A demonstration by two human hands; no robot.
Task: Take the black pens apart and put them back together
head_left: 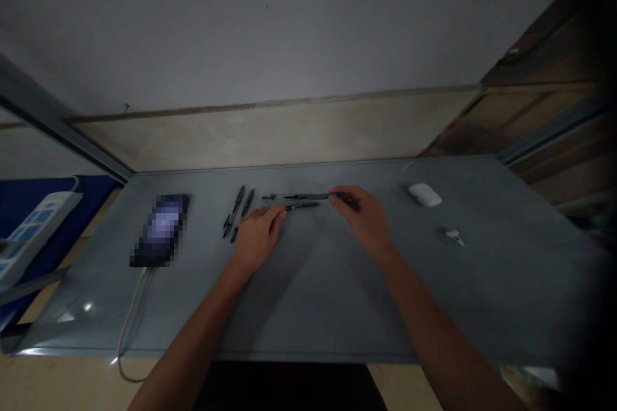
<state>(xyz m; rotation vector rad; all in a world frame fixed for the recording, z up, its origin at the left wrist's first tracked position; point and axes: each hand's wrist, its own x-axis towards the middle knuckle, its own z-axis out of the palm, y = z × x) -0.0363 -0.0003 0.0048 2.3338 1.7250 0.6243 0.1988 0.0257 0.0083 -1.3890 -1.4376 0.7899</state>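
Note:
Two dark pens lie crosswise in the middle of the grey table. My right hand (359,212) pinches the right end of the farther pen (301,196). The nearer pen (303,205) sticks out to the right from the closed fingers of my left hand (260,231), which hide its other end. Just left of that hand, two more dark pens, an outer pen (234,210) and an inner pen (245,209), lie slanted side by side. The lower part of the inner one is close to my left knuckles.
A phone (161,228) with a cable (128,324) lies at the left. On the right are a white earbud case (425,194) and a small white object (454,236), perhaps an earbud. A power strip (36,228) sits beyond the left edge. A wall (289,135) stands behind the table.

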